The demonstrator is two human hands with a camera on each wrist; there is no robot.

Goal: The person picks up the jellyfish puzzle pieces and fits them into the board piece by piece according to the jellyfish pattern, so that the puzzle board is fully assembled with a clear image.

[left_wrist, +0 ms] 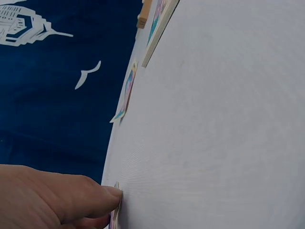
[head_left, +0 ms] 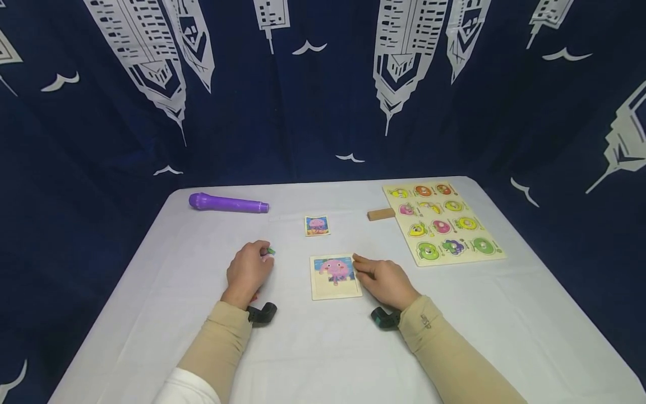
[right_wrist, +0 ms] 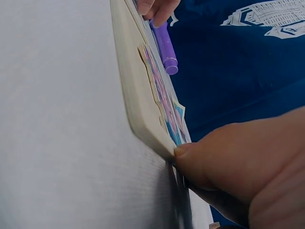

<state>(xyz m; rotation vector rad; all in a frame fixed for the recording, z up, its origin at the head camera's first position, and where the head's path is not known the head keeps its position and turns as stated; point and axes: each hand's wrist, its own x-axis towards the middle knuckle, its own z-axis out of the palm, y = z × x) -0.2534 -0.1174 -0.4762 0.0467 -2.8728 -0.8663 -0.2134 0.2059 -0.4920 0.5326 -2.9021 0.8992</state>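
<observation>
A square wooden jigsaw puzzle tray [head_left: 336, 294] lies on the table, partly filled with pieces that make up a pink octopus on blue. My right hand [head_left: 387, 281] grips the tray's right edge near its far corner; the right wrist view shows the thumb [right_wrist: 183, 151] on the rim. To the left of the tray, my left hand [head_left: 248, 270] pinches a small puzzle piece [head_left: 271, 251] with some green on it. Most of that piece is hidden by the fingers. Behind the tray lies a small picture card [head_left: 317, 225] with a pink octopus.
A purple toy microphone [head_left: 229, 203] lies at the back left. At the back right is a wooden board of fruit pictures [head_left: 451, 221], with a brown block [head_left: 381, 214] against its left edge. A dark blue patterned curtain [head_left: 282, 112] hangs behind the white table [head_left: 151, 314].
</observation>
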